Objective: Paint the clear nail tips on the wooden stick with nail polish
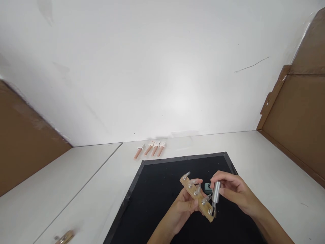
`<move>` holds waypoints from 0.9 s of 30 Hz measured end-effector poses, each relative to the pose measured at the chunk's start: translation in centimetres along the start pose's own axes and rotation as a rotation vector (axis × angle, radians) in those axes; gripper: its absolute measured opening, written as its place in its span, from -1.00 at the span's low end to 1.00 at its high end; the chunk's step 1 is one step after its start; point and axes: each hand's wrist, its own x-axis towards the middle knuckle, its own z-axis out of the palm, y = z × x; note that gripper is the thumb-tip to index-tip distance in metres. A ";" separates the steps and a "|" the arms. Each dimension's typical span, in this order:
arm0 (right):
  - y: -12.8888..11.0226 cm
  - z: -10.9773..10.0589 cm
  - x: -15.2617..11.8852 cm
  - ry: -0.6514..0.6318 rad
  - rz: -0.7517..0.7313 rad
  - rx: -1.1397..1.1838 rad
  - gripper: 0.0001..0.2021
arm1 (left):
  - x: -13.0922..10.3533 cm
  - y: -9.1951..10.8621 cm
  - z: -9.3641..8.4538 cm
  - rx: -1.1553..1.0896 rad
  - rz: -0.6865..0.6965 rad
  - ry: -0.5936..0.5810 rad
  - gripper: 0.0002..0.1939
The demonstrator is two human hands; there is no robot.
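Note:
My left hand [186,205] is closed around a wooden strip [191,190], which it holds tilted above the black mat. Several clear nail tips [198,188] stick out from round metal studs along the strip. Between the fingers of my right hand [232,189] is a nail polish brush by its silver cap [216,192], bristle end down. The brush end is at the clear tip nearest the strip's lower right end; whether it touches I cannot tell. A small teal-green container [208,188] sits on the mat behind my hands, partly hidden by the right fingers.
The black mat [162,183] with grey edging lies on a white table [106,189]. Several small bottles with long pinkish caps [154,149] lie at the back. Another wooden strip [65,237] is at the lower left. Cardboard panels [297,125] flank both sides; a white wall stands behind.

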 end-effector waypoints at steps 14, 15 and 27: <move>-0.1 -0.1 0.1 0.130 0.049 -0.070 -0.88 | -0.4 0.6 0.6 0.003 -0.014 -0.041 -0.56; -0.1 -0.1 0.1 0.140 0.052 -0.063 -0.88 | -0.4 0.5 0.5 -0.001 -0.009 -0.046 -0.56; -0.4 0.0 0.1 0.273 0.039 -0.083 -0.81 | -0.6 0.3 0.3 -0.025 0.007 -0.051 -0.56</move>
